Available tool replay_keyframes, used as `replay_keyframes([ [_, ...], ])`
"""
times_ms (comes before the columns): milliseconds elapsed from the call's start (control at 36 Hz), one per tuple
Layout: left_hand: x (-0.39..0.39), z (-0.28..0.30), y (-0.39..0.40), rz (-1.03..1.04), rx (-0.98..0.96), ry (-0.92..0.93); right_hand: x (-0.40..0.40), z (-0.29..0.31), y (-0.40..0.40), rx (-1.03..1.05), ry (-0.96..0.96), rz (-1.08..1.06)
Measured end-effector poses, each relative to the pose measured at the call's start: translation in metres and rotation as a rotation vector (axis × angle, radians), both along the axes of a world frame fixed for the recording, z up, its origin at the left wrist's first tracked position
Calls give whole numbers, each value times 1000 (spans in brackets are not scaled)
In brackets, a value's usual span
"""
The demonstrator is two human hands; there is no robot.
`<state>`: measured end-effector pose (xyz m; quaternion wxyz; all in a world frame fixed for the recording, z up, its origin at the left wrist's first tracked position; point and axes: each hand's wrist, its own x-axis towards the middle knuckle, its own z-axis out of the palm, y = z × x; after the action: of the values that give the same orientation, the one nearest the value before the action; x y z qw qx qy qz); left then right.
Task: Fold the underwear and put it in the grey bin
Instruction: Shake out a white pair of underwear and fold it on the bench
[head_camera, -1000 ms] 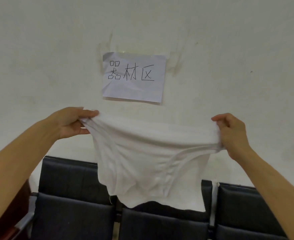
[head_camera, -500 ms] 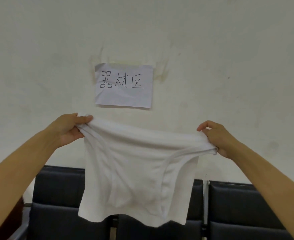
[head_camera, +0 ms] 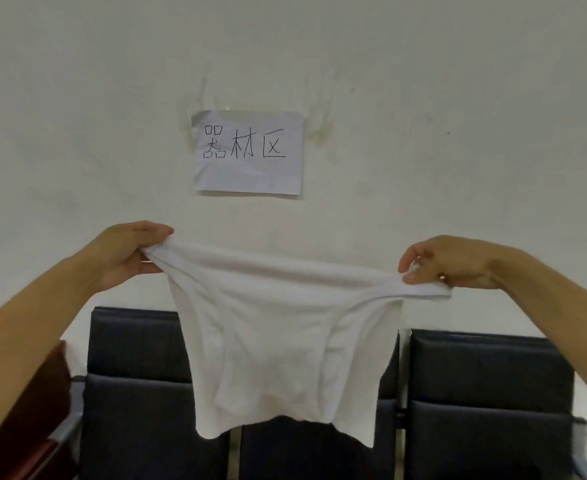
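Bare forearms, sleeveless; possibly a ring on right hand (head_camera: 458, 263).

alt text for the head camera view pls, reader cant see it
Two bare hands hold white underwear spread in the air by its waistband, the left hand gripping one end and the right hand pinching the other. Behind are dark chairs and a handwritten paper sign on a pale wall.

You can't see the middle dark padded chair (head_camera: 306, 452): the white cotton underwear (head_camera: 285, 341) between your hands hides it.
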<state>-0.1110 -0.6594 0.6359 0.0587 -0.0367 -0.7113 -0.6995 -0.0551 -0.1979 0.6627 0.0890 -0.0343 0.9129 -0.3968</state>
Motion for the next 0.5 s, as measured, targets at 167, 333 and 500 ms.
replay_keyframes([
  [167, 22, -5, 0, -33, 48, 2, 17, 1, 5, -384, 106, -100],
  [333, 38, 0, 2, -68, 63, 21, 29, 7, -2, -681, 223, -278],
  [500, 44, 2, 2, -103, 107, 30, 44, 7, -10, -674, 175, -292],
])
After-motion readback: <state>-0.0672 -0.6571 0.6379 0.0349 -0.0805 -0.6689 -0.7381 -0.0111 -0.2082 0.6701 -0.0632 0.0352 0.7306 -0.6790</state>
